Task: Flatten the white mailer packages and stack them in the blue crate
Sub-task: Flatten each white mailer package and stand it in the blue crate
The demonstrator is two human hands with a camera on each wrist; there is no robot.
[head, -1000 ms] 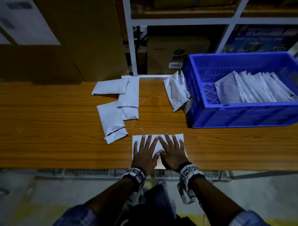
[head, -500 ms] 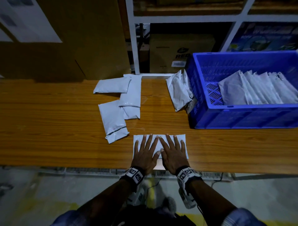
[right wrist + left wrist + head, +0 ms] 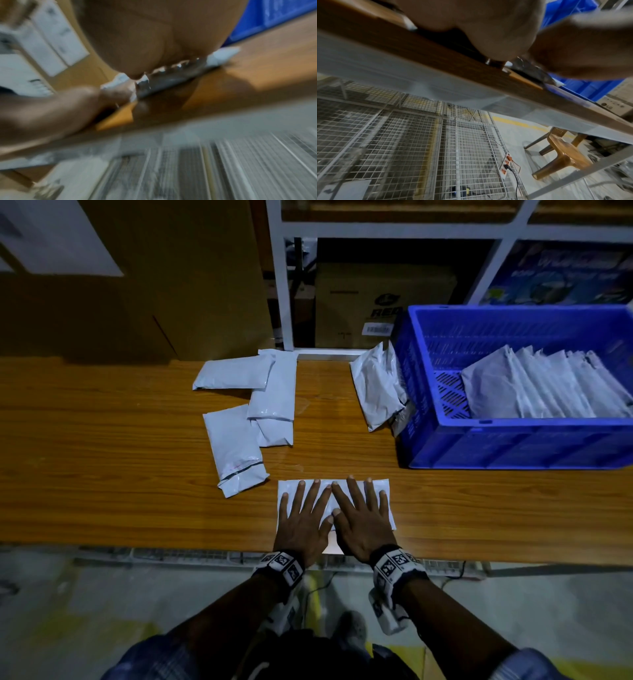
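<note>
A white mailer [image 3: 378,486] lies flat near the wooden table's front edge. My left hand [image 3: 303,517] and right hand [image 3: 361,520] both press on it side by side, palms down, fingers straight and spread. The right wrist view, blurred, shows the mailer's edge [image 3: 223,55] squeezed under my palm. Several loose puffy mailers [image 3: 253,412] lie on the table beyond and left of my hands. Two more mailers [image 3: 378,390] lean against the blue crate [image 3: 513,446] at the right. Inside the crate several flattened mailers [image 3: 544,386] stand in a leaning row.
A large cardboard box [image 3: 191,278] stands behind the table at the left. A white shelf frame [image 3: 279,278] with another carton [image 3: 383,302] is behind the middle. Below the table the left wrist view shows wire mesh [image 3: 419,148], a power strip [image 3: 505,166] and a brown plastic stool [image 3: 563,152].
Both hands stay pressed on the same mailer; they have barely shifted. The head view has tilted slightly. Nothing else on the table has moved.
</note>
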